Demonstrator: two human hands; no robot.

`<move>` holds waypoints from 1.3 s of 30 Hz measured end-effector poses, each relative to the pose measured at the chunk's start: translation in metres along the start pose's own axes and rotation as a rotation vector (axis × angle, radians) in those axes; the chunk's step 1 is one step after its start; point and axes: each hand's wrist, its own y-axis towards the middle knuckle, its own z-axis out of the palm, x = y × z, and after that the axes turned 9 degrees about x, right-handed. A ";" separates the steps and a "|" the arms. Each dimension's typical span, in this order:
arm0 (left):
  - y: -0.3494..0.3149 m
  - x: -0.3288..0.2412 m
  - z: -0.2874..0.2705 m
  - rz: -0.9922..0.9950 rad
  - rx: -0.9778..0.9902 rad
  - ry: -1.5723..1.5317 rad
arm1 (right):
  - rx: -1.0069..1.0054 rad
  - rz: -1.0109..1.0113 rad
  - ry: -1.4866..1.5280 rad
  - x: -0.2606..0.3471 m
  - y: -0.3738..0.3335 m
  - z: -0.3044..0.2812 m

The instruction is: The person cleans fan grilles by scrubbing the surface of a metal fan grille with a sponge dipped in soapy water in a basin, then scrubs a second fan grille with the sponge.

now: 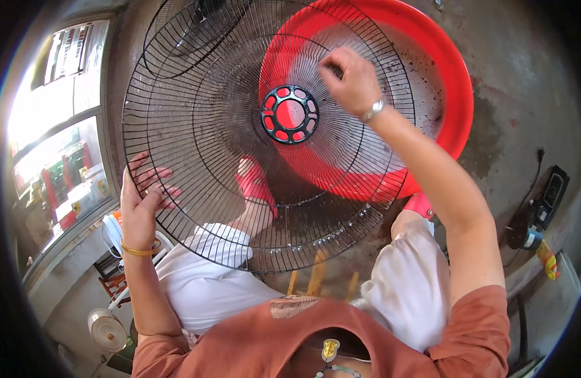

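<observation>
A large round black wire fan guard [237,120] is tilted up in front of me, with a dark slotted ring at its hub. My left hand [142,201] grips its left rim, fingers passing behind the wires and thumb on the near side. Over the upper right part of the guard is my right hand [350,79], its fingers curled closed and slightly blurred. Something dark shows inside that curl, too unclear to name. Behind the guard stands a wide red basin [457,94], its pale inside spotted with dark specks and partly seen through the wires.
Another black wire fan part [177,41] lies at the upper left. Pink slippers [256,183] are on my feet. On the right are a black power strip [550,196] and a colourful packet [546,259]. A small white fan [108,331] stands lower left, near a bright window [60,126].
</observation>
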 end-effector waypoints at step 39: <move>0.002 -0.003 0.005 -0.006 0.032 -0.041 | 0.005 -0.059 -0.182 -0.008 0.052 0.012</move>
